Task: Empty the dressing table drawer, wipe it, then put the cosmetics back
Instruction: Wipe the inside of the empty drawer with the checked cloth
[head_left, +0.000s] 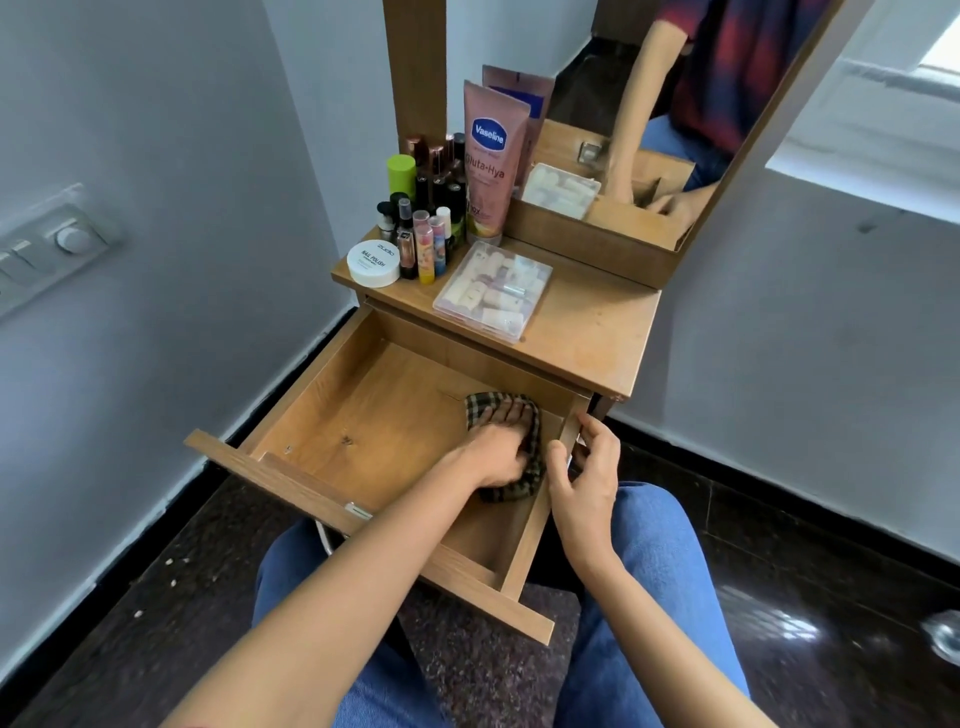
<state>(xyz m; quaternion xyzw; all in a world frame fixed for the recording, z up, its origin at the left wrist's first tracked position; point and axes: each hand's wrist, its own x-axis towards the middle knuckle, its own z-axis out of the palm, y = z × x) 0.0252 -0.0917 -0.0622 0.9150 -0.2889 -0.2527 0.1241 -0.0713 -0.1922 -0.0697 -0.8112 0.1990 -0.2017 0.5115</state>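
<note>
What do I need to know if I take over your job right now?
The left hand grips the checked cloth on the drawer floor, near its right side. The right hand holds the drawer's right wall.
The Vaseline tube, clear box, white tub and small bottles are on the tabletop.
Done: drawer emptied.
Left: finish wiping, put the cosmetics back.

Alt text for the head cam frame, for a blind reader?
A person's left hand grips a checked cloth on the floor of an open, otherwise empty wooden drawer, while the right hand holds the drawer's right side. On the tabletop above stand small bottles, a pink lotion tube and a clear box, before a mirror.
</note>
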